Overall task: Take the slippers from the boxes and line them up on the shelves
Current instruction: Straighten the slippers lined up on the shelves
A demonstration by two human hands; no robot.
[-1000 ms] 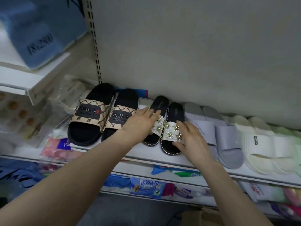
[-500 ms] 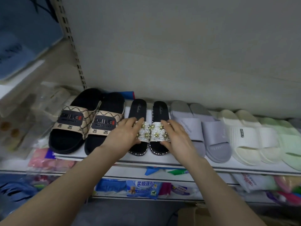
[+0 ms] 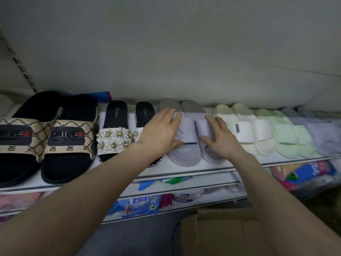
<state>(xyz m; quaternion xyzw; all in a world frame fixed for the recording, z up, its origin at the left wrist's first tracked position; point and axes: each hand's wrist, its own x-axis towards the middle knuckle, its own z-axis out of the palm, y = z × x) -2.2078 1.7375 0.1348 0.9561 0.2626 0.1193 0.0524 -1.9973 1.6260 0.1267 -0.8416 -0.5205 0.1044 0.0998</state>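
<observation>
Several pairs of slippers stand in a row on the white shelf (image 3: 184,168). From the left: black and beige "SMILE" slippers (image 3: 55,137), black slippers with pearl flowers (image 3: 118,135), pale lilac slippers (image 3: 186,154), cream slippers (image 3: 245,130), mint green slippers (image 3: 293,137) and a blurred lilac pair (image 3: 324,135). My left hand (image 3: 162,133) lies flat on the strap of the left lilac slipper. My right hand (image 3: 219,137) rests on the strap of the right lilac slipper, its thumb at the toe opening.
A cardboard box (image 3: 219,233) stands on the floor below, at the lower right. Lower shelves hold packets, among them a blue and white one (image 3: 138,205) and colourful bundles (image 3: 302,172) at the right. A grey back panel (image 3: 184,52) rises behind the slippers.
Both hands have left the flower slippers and moved right onto the lilac pair. The flower slippers now stand straight side by side. The view has shifted to the right.
</observation>
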